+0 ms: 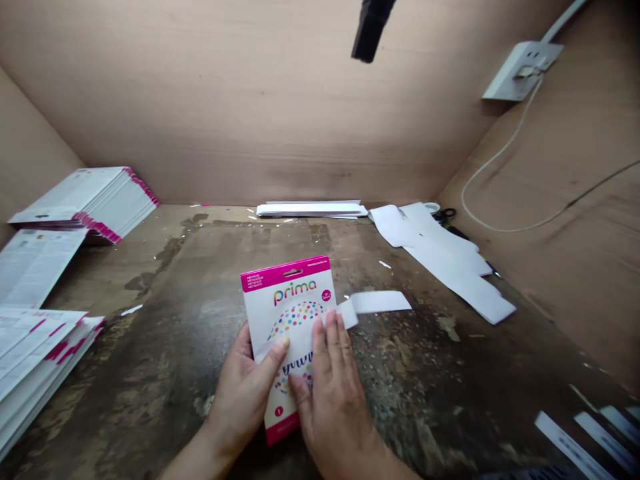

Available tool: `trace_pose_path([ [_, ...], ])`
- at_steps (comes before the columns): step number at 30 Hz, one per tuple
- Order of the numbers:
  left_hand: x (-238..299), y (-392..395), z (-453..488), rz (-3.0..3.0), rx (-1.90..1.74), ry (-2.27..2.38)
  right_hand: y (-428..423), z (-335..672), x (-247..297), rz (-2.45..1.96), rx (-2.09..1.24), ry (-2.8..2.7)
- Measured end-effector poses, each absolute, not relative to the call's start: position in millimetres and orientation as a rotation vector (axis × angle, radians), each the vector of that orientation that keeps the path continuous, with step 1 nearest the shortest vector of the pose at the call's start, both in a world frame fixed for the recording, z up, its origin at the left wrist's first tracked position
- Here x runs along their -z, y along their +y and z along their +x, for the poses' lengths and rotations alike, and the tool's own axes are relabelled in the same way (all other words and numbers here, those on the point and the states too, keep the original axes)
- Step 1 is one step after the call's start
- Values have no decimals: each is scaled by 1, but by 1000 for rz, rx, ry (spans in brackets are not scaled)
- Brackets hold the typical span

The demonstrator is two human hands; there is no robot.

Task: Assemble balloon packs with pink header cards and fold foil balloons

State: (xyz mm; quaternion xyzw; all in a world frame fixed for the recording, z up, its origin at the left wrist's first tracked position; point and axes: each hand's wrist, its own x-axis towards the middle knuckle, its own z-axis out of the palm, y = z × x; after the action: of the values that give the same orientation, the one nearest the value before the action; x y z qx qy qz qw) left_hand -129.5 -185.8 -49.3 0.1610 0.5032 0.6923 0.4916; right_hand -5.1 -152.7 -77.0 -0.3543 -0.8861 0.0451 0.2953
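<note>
Prima card packet (287,300) sits at 6 o'clock on the worktop, close to the person, inside a plywood booth (250,100). A wall socket (520,70) is fixed at 1 o'clock, and its white cable (500,153) trails down the right wall. The stained, worn worktop (415,380) carries printed card stacks (85,203) at 10 o'clock and another stack (40,353) at 8 o'clock. A flat pile of white sheets (310,210) lies against the back wall at 12 o'clock, and loose white paper offcuts (440,260) spread out at 2 o'clock, with black-handled scissors (444,215) just behind them. Open worktop surrounds the packet, leaving room on its right. The left hand (240,393) cradles the packet's lower left side, thumb on the front, seemingly to steady it. The right hand (330,393) lies flat across the front, fingers together, pressing rather than clamping. A white paper strip (380,302) crosses the packet under that hand and sticks out past its right edge, folded over.
</note>
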Motion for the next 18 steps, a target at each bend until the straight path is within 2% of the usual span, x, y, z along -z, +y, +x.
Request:
trace_pose_path([
  [2,53,-189,-131,394,-1661,1183,-148,-1,75,-1017,-277,-2297],
  [5,52,-190,-133,352,-1635,1140,-137,2,67,-1106,-686,-2091],
  [10,42,-190,-135,244,-1615,1087,-112,9,50,-961,-1813,-1366],
  [12,40,-191,-135,222,-1593,1058,-102,15,46,-845,-2134,-1149],
  [18,42,-190,-133,232,-1547,969,-88,26,46,-635,-2541,-982],
])
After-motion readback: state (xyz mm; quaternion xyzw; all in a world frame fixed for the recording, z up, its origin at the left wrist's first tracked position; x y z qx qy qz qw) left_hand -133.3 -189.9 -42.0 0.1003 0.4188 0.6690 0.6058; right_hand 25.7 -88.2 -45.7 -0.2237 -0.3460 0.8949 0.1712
